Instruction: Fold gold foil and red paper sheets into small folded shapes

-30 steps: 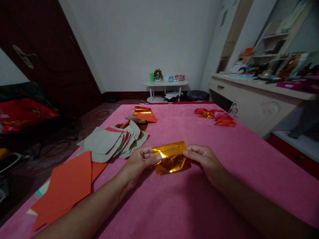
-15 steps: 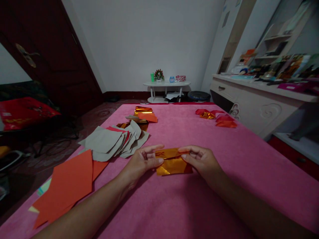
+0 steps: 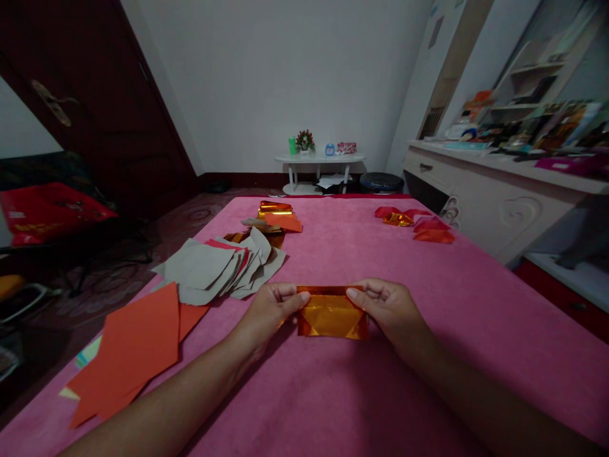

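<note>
Between side edges of the pink cloth-covered surface (image 3: pixel 337 254), my left hand (image 3: pixel 272 311) and right hand (image 3: pixel 390 311) pinch a folded, rectangular gold-foil sheet (image 3: pixel 332 315).

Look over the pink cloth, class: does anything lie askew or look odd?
On the left, the grey paper sheets lie fanned out unevenly, a red sheet poking out among them, and the orange sheets are skewed, not squared. I see no spill.

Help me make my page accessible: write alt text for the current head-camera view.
A person's left hand and right hand hold a folded gold foil sheet near opposite ends over a pink cover. Grey sheets and orange sheets lie at left; red and gold pieces lie farther off at right.
</note>
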Demonstrator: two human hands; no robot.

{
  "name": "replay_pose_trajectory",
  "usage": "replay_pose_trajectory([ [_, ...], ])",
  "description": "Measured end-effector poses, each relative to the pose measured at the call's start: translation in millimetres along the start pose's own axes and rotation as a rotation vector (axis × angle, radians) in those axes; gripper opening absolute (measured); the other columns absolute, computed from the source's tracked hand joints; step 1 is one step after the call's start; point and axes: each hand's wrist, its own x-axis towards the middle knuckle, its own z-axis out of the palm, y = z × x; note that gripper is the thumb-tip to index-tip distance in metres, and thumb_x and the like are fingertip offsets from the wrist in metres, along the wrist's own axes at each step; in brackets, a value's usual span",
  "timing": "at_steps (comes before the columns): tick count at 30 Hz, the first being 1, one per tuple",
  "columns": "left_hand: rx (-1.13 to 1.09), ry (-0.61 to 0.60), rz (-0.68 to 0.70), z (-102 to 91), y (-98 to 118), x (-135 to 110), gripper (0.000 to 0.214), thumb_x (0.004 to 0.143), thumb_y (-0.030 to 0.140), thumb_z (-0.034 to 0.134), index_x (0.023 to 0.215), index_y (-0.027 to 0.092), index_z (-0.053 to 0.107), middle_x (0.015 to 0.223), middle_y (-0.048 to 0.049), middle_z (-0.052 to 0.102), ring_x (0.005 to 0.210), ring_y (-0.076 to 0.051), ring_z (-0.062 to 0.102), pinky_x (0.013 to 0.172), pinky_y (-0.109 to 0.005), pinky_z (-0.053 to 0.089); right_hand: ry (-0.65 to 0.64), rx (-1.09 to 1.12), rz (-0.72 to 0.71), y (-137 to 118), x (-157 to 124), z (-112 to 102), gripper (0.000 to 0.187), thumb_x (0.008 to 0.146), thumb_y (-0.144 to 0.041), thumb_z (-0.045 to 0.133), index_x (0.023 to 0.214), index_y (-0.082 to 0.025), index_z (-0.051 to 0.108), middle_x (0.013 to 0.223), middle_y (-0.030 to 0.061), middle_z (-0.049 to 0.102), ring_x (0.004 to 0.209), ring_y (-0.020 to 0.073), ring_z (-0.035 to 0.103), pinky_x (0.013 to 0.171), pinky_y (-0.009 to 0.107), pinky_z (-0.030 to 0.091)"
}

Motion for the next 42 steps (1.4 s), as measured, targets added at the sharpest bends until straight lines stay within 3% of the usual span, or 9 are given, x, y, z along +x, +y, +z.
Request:
replay_pose_trajectory([
  [5,-0.102,-0.02,0.023,-0.2,0,0,0.025,0.068,0.027,0.076,0.086,0.011,0.072,0.076,-0.0085,0.072,0.062,-0.013,0.063,0.06,-0.023,0.047,-0.039,0.058,-0.052,-6,-3,1,0.032,0.071,-0.045,0.069,0.079,-0.015,0.069,0.069,0.0035,0.067,0.064,0.016,0.062,0.06,0.025,0.049],
  [8,-0.145,-0.056,0.058,-1.0,1,-2,0.028,0.069,0.028,0.076,0.092,0.011,0.072,0.084,-0.0104,0.073,0.073,-0.018,0.067,0.071,-0.028,0.05,-0.019,0.076,-0.062,-4,-2,-1,0.039,0.079,-0.052,0.059,0.079,-0.014,0.069,0.069,0.005,0.067,0.064,0.0168,0.062,0.061,0.027,0.05],
  [10,-0.134,-0.085,0.085,-1.0,1,-3,0.029,0.074,0.033,0.072,0.093,0.011,0.072,0.087,-0.0116,0.073,0.077,-0.018,0.067,0.074,-0.029,0.05,0.022,0.055,-0.052,-2,0,-2,0.038,0.074,-0.052,0.064,0.073,-0.014,0.068,0.066,0.0046,0.067,0.061,0.0165,0.062,0.059,0.027,0.05],
  [15,-0.079,-0.007,0.1,1.1,2,-3,0.032,0.06,0.027,0.083,0.084,0.01,0.071,0.076,-0.0083,0.073,0.064,-0.016,0.067,0.065,-0.028,0.053,0.066,0.089,-0.041,4,6,-2,0.041,0.053,-0.036,0.083,0.084,-0.016,0.065,0.075,0.0036,0.069,0.068,0.0175,0.066,0.064,0.027,0.052],
  [19,-0.084,-0.003,0.113,2.1,2,-2,0.035,0.06,0.026,0.082,0.087,0.01,0.069,0.078,-0.0089,0.073,0.064,-0.017,0.068,0.065,-0.029,0.054,0.061,0.123,-0.07,8,9,-3,0.05,0.055,-0.033,0.082,0.098,-0.018,0.06,0.08,0.0028,0.068,0.071,0.0174,0.067,0.066,0.028,0.054],
  [25,-0.104,-0.168,0.12,1.3,-6,0,0.045,0.058,0.014,0.082,0.099,0.013,0.065,0.091,-0.008,0.073,0.077,-0.019,0.069,0.07,-0.03,0.054,0.035,0.17,-0.049,2,6,-4,0.046,0.063,-0.036,0.078,0.1,-0.018,0.058,0.082,0.0032,0.067,0.073,0.0171,0.066,0.068,0.028,0.053],
  [28,-0.11,-0.117,0.119,0.7,-6,1,0.042,0.059,0.015,0.081,0.098,0.012,0.066,0.091,-0.0086,0.072,0.076,-0.018,0.069,0.07,-0.027,0.054,0.024,0.16,-0.063,-1,4,-3,0.042,0.067,-0.038,0.075,0.101,-0.019,0.059,0.089,0.0058,0.067,0.079,0.0189,0.066,0.07,0.029,0.053],
  [32,-0.164,-0.028,0.091,-0.3,-1,1,0.038,0.06,0.017,0.081,0.094,0.011,0.066,0.09,-0.0087,0.072,0.075,-0.017,0.068,0.071,-0.027,0.053,-0.055,0.167,-0.074,5,7,-2,0.048,0.058,-0.027,0.081,0.101,-0.02,0.06,0.097,0.0056,0.068,0.087,0.0195,0.066,0.076,0.029,0.053],
  [42,0.001,-0.042,0.164,4.3,-3,-3,0.033,0.061,0.017,0.079,0.092,0.013,0.07,0.089,-0.0076,0.072,0.077,-0.018,0.066,0.075,-0.03,0.052,0.028,0.164,-0.017,5,3,0,0.03,0.06,-0.031,0.08,0.081,-0.016,0.064,0.078,0.0043,0.071,0.07,0.0174,0.067,0.066,0.027,0.053],
])
